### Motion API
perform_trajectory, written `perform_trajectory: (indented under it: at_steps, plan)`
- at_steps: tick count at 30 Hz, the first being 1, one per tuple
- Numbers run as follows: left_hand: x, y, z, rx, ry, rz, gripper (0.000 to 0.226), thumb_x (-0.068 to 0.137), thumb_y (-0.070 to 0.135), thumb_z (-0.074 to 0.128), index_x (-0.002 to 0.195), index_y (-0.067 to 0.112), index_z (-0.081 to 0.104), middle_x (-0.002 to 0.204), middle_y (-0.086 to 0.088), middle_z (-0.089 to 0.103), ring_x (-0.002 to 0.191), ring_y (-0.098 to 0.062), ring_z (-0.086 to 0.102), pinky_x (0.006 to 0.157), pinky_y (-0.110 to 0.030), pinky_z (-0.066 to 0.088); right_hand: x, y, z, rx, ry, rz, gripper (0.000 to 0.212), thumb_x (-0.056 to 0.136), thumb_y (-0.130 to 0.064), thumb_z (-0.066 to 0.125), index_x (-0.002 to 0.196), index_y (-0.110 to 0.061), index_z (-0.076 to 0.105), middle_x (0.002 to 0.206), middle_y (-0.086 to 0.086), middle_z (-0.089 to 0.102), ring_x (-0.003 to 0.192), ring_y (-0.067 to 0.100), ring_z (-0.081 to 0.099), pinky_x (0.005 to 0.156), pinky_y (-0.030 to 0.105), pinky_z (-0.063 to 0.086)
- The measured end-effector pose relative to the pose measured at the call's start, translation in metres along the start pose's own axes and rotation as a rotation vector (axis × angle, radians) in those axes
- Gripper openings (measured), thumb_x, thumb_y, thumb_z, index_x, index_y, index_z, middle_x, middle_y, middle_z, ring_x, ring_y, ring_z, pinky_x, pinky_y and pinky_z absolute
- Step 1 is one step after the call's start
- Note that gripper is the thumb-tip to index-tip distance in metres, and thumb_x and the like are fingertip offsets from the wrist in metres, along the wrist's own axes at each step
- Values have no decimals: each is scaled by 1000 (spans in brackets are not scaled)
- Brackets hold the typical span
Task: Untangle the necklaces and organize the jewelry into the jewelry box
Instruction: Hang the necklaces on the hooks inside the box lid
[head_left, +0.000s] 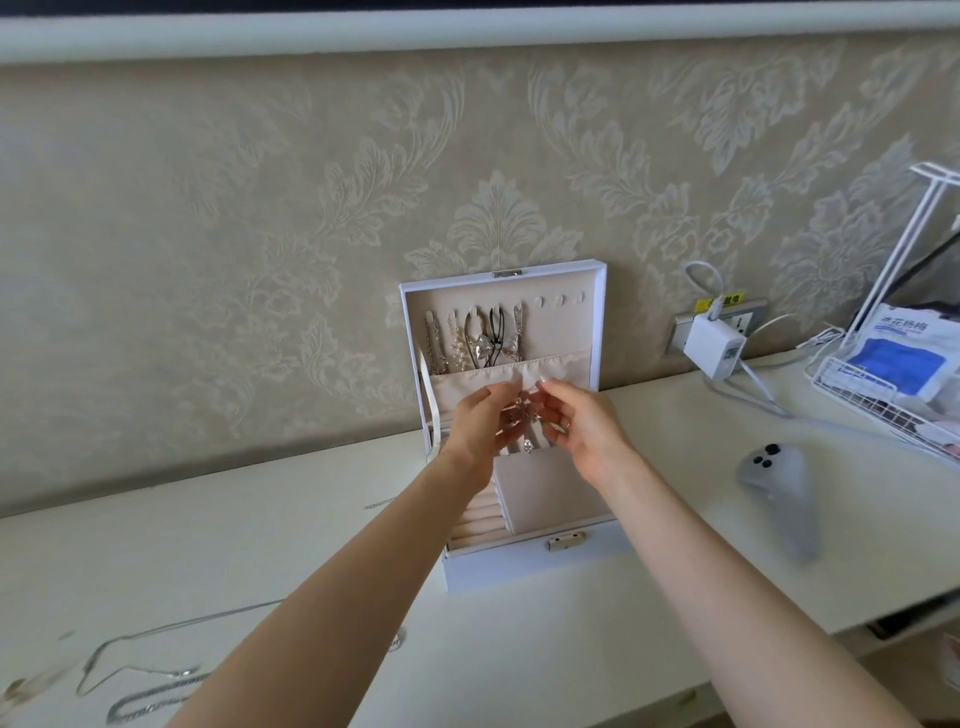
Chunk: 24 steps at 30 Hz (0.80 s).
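Head view: hands, apparently pinching necklace, obscure box.

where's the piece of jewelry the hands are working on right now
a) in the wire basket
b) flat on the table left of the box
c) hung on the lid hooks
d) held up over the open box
d: the left hand and right hand pinch a small silver necklace between them, above the open jewelry box and in front of its lid's fabric pocket.
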<state>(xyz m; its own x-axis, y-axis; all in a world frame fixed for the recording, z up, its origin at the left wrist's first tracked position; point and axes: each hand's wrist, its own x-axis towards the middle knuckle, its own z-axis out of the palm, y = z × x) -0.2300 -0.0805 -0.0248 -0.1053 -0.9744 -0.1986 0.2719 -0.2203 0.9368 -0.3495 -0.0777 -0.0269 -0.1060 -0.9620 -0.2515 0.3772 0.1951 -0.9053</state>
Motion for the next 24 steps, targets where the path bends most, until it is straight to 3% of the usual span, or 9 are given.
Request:
perform_trajectory:
  at_steps: [2, 5, 8, 12, 14, 16, 19, 24]
  plan:
    - [1, 0, -3, -51, -38, -11, 21, 88, 26, 64, 95, 7, 62, 82, -7, 65, 75, -18, 61, 75, -32, 47, -2, 3, 1, 87, -41, 37, 4, 88, -19, 62, 85, -18, 64, 74, -1, 67, 67, 10, 58, 59, 24, 41]
    - [2, 1, -6, -126, -58, -17, 11, 89, 18, 62, 91, 8, 58, 70, 0, 64, 63, -8, 59, 60, -21, 46, -2, 7, 0, 199, -64, 82, 5, 89, -19, 61, 86, -17, 64, 76, 0, 71, 73, 12, 60, 64, 24, 43]
    - [3, 4, -10, -146, -43, 5, 12, 92, 11, 57, 101, 4, 54, 72, 0, 66, 60, -6, 60, 56, -20, 45, 0, 9, 0, 243, -95, 68, 6, 89, -18, 60, 86, -19, 65, 93, 4, 73, 80, 13, 60, 69, 25, 44]
    - [0, 5, -12, -10, -48, 45, 7, 94, 11, 55, 93, 4, 56, 72, -3, 63, 62, -12, 58, 62, -23, 46, -3, 7, 2, 189, -186, -7, 13, 91, -21, 57, 88, -20, 70, 110, 4, 70, 91, 13, 61, 82, 28, 42]
    - [-2, 6, -11, 103, -90, 52, 9, 93, 14, 56, 90, 6, 59, 70, -2, 61, 61, -13, 53, 61, -24, 43, -4, 5, 3, 86, -235, -76, 19, 92, -21, 55, 97, -12, 71, 113, 5, 69, 88, 10, 62, 81, 26, 44]
    - [-3, 8, -11, 192, -136, 41, 9, 92, 16, 57, 91, 8, 62, 68, 0, 60, 58, -12, 52, 58, -23, 41, -4, 3, 4, -11, -234, -116, 13, 93, -17, 54, 97, -7, 61, 106, 6, 71, 83, 11, 62, 75, 26, 47]
    - [-3, 11, -13, 240, -164, 13, 10, 91, 15, 57, 91, 8, 64, 68, -1, 60, 58, -13, 53, 60, -24, 42, -7, 1, 6, -111, -195, -142, 12, 93, -15, 55, 82, -13, 55, 71, -2, 66, 68, 13, 58, 67, 27, 49]
    - [-2, 17, -21, 347, -182, -41, 11, 91, 16, 58, 88, 5, 61, 66, -4, 60, 56, -17, 57, 60, -27, 42, -9, 2, 2, -339, -249, -215, 13, 95, -19, 53, 83, -14, 54, 63, -1, 62, 60, 15, 58, 62, 30, 46]
